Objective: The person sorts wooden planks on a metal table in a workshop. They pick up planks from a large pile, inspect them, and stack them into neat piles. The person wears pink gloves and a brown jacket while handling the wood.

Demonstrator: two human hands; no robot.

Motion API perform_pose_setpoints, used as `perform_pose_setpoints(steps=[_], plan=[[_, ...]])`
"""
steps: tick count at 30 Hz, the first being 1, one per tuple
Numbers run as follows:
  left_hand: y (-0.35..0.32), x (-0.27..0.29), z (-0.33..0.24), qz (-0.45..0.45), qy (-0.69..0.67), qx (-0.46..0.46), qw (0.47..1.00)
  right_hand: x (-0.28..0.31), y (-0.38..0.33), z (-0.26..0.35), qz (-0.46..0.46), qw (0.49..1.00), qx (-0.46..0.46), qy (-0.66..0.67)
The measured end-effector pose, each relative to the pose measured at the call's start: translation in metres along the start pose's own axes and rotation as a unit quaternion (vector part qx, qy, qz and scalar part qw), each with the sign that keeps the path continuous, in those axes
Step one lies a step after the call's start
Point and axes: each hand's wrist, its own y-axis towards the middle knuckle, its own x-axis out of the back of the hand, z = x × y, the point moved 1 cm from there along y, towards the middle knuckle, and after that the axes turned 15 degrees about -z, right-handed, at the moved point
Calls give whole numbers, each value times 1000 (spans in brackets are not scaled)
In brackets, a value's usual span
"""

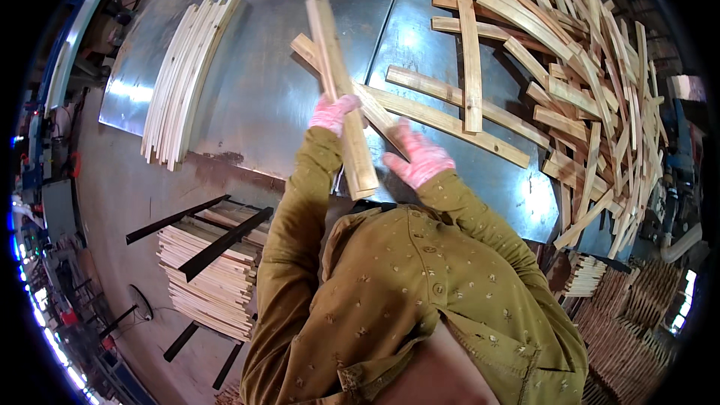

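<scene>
Left hand (335, 114): a long plank (324, 37) is being gripped over the tabletop (259, 94), right of pale slats (187, 75).
Right hand (420, 157): a slanting slat (306, 49), crossed by the plank, is being touched; whether it is being gripped cannot be told.

The head view (fisheye) looks down at the nearby hands (334, 113).

Slanting slat (380, 114), its middle hidden beneath the long slat (325, 37) crossing it. Far-right pile (574, 95): many ends concealed by overlap; far side cut off by the frame. Near left, a black bar (227, 243) masks part of the stacked slats (204, 296). Equipment (58, 211), extreme left: too small to identify.
</scene>
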Motion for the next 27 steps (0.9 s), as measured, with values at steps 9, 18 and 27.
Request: perform_pose_setpoints(steps=[9, 18, 27], plan=[[5, 146, -76, -342, 641, -141, 672, -44, -23, -71, -13, 998, -66, -3], [-38, 40, -30, -123, 314, -354, 872, -6, 0, -40, 160, 696, -286, 639], [-49, -46, 72, 76, -158, 200, 964, 35, 53, -140, -232, 933, -207, -180]])
